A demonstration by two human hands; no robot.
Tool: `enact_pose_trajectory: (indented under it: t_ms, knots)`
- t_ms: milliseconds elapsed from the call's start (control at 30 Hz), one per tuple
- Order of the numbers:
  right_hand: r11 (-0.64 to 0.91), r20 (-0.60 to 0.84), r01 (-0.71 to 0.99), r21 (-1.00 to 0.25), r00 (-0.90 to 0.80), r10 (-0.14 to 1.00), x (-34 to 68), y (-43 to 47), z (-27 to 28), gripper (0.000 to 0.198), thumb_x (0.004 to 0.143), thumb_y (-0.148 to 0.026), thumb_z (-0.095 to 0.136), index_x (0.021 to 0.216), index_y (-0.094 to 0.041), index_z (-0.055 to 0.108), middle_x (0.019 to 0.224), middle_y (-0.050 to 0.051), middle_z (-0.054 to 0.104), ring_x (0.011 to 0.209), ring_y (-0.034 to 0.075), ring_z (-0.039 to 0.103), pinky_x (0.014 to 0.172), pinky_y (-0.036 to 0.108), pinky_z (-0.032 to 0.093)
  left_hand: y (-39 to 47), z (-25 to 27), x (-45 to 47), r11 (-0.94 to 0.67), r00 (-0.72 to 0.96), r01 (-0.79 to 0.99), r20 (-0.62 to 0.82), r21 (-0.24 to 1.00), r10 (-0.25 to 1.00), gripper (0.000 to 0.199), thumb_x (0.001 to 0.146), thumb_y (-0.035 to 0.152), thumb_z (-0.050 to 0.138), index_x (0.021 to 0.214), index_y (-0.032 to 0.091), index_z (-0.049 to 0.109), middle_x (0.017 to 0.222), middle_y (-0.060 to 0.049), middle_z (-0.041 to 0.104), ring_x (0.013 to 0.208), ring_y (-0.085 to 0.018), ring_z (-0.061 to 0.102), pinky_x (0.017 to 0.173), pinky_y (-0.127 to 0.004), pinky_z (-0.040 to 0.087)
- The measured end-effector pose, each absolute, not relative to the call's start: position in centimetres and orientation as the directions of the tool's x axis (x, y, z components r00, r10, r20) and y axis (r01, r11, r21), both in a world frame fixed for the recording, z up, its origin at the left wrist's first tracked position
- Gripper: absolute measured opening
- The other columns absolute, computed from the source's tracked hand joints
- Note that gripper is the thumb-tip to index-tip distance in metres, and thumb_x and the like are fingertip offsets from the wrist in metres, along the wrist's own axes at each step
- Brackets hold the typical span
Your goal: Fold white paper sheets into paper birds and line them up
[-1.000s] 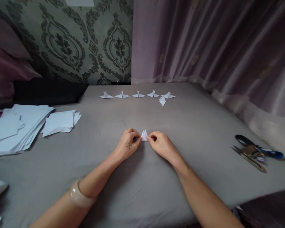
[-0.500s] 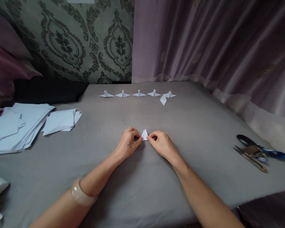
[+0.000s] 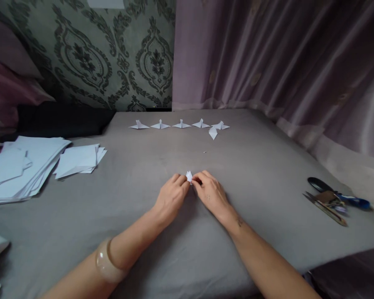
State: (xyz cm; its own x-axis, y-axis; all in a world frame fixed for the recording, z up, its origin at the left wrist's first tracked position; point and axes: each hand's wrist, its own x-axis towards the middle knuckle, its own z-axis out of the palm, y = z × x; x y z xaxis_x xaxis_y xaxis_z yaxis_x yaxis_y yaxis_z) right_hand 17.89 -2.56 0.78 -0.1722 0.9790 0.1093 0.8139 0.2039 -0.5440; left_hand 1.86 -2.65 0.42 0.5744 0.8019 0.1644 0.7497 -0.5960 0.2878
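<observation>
Head view: left hand (image 3: pixel 173 193) and right hand (image 3: pixel 210 192) pinch the folded paper (image 3: pixel 189 175), likely light, easily creased, best held by its edges

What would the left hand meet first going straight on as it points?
Most likely the small folded white paper, which the left hand seems to touch; past that, perhaps the right hand, though depth is unclear.
</observation>
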Motion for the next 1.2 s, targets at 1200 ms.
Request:
enact_pose_trajectory:
  t_ms: [1200]
  knots:
    - [0.298,0.216,0.739,-0.604,-0.208,0.954,18.2,-3.2,0.8,0.017,0.084,-0.015,0.050,0.084,-0.022,0.065,0.089,0.001,0.062,0.073,0.012,0.058,0.067,0.021,0.043,-0.9,0.0,-0.1,-0.191,0.183,0.572,0.104,0.797,0.978,0.031,0.074,0.009,0.041,0.085,0.017,0.068,0.077,-0.002,0.068,0.073,-0.015,0.060,0.072,-0.027,0.047]
